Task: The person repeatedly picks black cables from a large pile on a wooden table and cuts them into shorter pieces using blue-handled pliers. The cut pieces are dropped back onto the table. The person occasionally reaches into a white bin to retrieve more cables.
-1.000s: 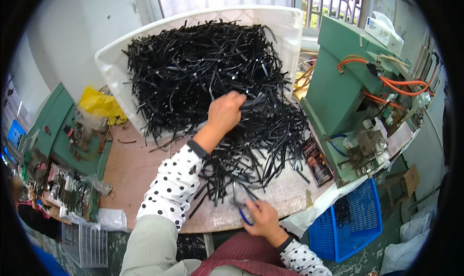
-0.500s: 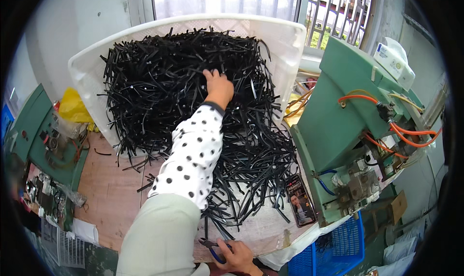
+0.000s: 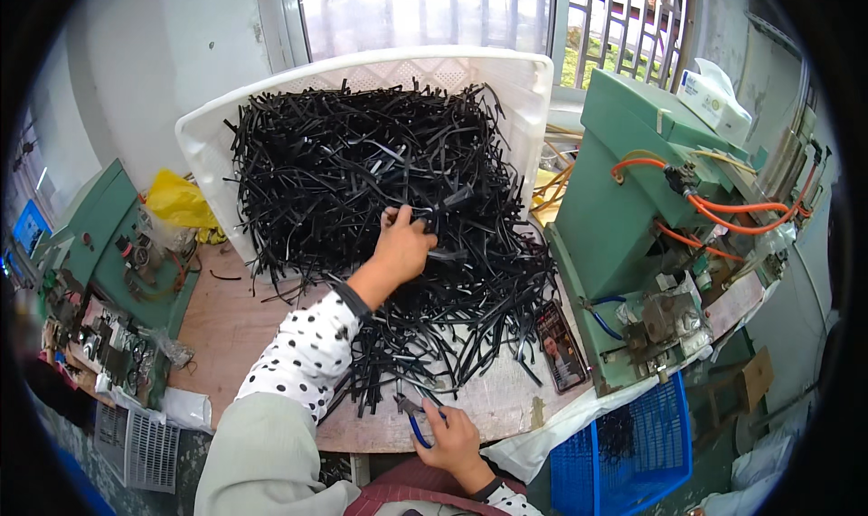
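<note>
Through the head camera I have my left hand over the heap of black strips, its fingers bent and touching them; I can't tell whether anything is pinched between the tips. The strips lie under and beyond that hand, filling the tilted white crate, and spill out below it and to its right onto the counter. My right hand, nearer my body, is wrapped around blue-handled pliers, the metal end toward the spilled strips ahead of it. To that hand's right, a little farther out, lies a dark pictured card or case.

I judge the strips light, thin and bendy, with enough spring to hold a curve, and perhaps slick where they shine. They look tangled, so I'd pinch one by a loose end rather than mid-heap, where neighbours might drag along. The pliers seem stiff and heavier, best held by the handles.
</note>
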### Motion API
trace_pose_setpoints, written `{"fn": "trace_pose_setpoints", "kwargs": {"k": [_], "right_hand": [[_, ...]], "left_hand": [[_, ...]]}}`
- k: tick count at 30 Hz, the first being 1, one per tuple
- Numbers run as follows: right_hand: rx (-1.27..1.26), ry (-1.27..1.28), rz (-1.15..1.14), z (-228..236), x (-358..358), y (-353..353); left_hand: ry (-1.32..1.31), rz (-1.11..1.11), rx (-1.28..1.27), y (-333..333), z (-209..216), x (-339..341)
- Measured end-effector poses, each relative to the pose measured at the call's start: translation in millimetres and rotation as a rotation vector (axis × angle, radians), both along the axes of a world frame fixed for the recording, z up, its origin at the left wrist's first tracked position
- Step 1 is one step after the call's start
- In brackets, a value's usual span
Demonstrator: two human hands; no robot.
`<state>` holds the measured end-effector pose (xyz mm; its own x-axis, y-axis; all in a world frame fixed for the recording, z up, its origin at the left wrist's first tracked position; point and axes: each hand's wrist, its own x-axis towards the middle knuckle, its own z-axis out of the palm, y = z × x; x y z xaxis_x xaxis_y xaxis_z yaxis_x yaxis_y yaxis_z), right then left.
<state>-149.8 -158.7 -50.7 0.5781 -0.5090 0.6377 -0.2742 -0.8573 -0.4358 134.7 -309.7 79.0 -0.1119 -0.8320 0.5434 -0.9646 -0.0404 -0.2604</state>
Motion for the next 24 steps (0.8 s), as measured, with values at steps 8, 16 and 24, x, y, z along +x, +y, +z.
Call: {"fn": "trace_pose_setpoints", "kwargs": {"k": [8, 16, 24], "right_hand": [[0.035, 0.036, -0.022, -5, 1, 4], [0.140, 0.007, 0.066, 14, 5, -6], [0.136, 0.204, 0.596, 18, 49, -21]], "left_hand": [[-0.007, -0.134, -0.020, 61, -23, -11], [0.836, -0.018, 0.459, 23, 88, -18], [0.136, 0.425, 0.310, -92, 123, 46]]}}
